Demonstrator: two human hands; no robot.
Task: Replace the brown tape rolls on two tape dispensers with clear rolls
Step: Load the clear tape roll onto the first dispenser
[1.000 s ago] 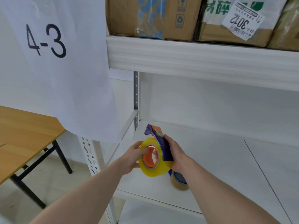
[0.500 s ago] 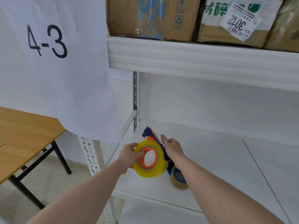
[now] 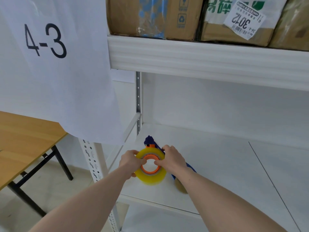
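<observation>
Dispenser (image 3: 151, 143) with clear roll (image 3: 151, 175) has dropped from mid-air a second ago to low over the shelf (image 3: 217, 164). Roll now faces up, sitting on the orange hub (image 3: 149, 171). Left hand (image 3: 131, 162) clamps the roll's left rim, thumb on the core; right hand (image 3: 172, 160) has shifted from the dispenser body to pinch the hub's right edge. Reads as roll being seated, so first swap nearly done. Brown roll (image 3: 181, 187) lies just right of the clear roll, partly behind the right arm. Sign "4-3" (image 3: 55, 64) hangs up-left of it, wooden table (image 3: 25, 143) farther left, boxes (image 3: 184, 15) above.
</observation>
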